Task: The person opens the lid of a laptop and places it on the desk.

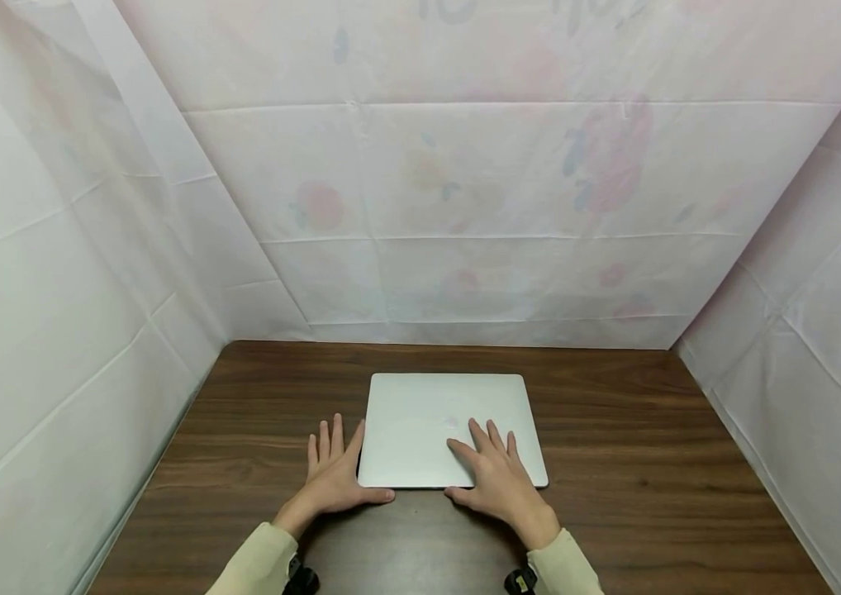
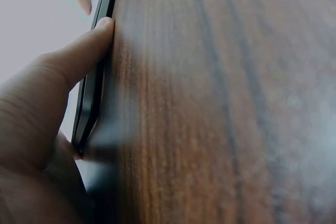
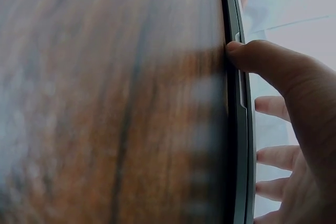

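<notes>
A closed silver laptop (image 1: 413, 421) lies flat on the dark wooden table. At its front left corner is my left hand (image 1: 334, 483), fingers spread and straight. The index finger runs along the laptop's left side, and the left thumb (image 2: 86, 51) touches the front edge. My right hand (image 1: 498, 483) is over the right part of the lid with its fingers spread. In the right wrist view the right thumb (image 3: 273, 64) rests against the front edge, by the opening notch (image 3: 242, 90). Whether every right fingertip touches the lid, I cannot tell.
The wooden table (image 1: 651, 446) extends to both sides of the laptop. Pale printed cloth (image 1: 465, 281) hangs behind it, with white cloth walls at left (image 1: 78, 347) and right (image 1: 822, 347). Black wrist straps (image 1: 520, 580) show below the sleeves.
</notes>
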The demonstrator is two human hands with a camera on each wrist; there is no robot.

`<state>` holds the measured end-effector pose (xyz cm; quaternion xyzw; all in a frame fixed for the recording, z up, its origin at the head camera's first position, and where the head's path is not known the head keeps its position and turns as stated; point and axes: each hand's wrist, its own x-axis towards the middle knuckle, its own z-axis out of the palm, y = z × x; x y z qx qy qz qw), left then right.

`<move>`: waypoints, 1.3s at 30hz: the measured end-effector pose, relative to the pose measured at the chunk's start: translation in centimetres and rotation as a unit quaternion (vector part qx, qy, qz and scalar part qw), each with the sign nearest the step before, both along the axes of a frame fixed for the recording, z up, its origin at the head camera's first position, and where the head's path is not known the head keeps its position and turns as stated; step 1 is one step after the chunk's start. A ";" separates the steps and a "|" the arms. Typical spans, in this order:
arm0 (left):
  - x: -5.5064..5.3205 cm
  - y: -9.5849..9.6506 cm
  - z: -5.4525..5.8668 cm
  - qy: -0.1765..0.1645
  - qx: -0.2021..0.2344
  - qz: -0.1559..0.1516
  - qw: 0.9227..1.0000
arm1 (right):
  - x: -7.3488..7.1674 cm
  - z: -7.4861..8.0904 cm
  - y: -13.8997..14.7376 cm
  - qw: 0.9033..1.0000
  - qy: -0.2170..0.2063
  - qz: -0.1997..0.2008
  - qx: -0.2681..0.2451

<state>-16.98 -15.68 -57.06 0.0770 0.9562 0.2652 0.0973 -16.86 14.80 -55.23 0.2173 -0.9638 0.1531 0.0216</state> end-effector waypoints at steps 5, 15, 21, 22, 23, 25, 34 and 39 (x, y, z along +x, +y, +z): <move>0.1 0.0 0.3 0.004 0.005 0.000 1.000 | 0.0 0.0 0.0 1.000 0.010 -0.002 0.000; 0.2 0.0 0.5 0.014 0.004 0.002 1.000 | 0.0 0.2 -0.1 1.000 0.029 0.001 0.001; 0.3 -0.1 0.3 0.043 0.021 0.005 0.999 | -0.1 0.3 0.0 0.999 0.040 0.009 0.007; 0.3 -0.1 0.2 0.048 0.022 0.006 0.999 | -0.1 0.4 0.0 0.999 0.039 0.009 0.009; 0.3 -0.1 0.2 0.047 0.016 0.007 0.999 | -0.1 0.4 0.0 0.999 0.038 0.009 0.011; 0.2 -0.2 0.2 0.044 0.004 0.009 0.999 | -0.2 0.5 0.0 0.999 0.037 0.011 0.011; 0.0 -0.3 0.2 0.034 -0.021 0.010 0.999 | -0.2 0.9 0.2 0.998 0.057 0.019 0.007; -0.1 -0.3 -0.2 0.032 -0.025 0.009 0.999 | -0.3 0.6 0.3 0.995 0.092 0.030 0.012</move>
